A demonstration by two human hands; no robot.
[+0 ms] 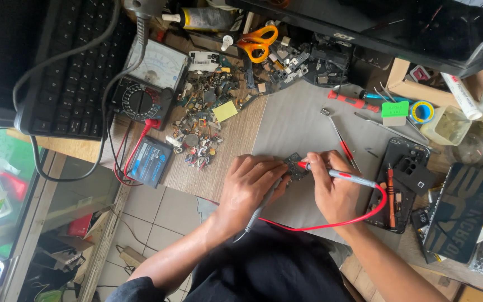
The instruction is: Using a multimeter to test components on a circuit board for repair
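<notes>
Head view, looking down on a cluttered counter (236, 134). Both hands close together over a small dark circuit board (294, 166) lying on a grey mat (303, 120) near the counter's front edge. Left hand (250, 187) curled around a grey probe (261, 210), its shaft running out below the palm, tip hidden at the board. Right hand (331, 187) clamped pen-fashion on a red-tipped probe (336, 175), tip touching the board; its red lead (359, 218) loops back under the wrist. Just right of the hands: an opened phone body (401, 184) and tweezers (342, 142). Upper left: an analogue multimeter (149, 84) beside a black keyboard (76, 78), and a heap of small scrap parts (202, 120). Orange-handled scissors (258, 42) at the far edge.
</notes>
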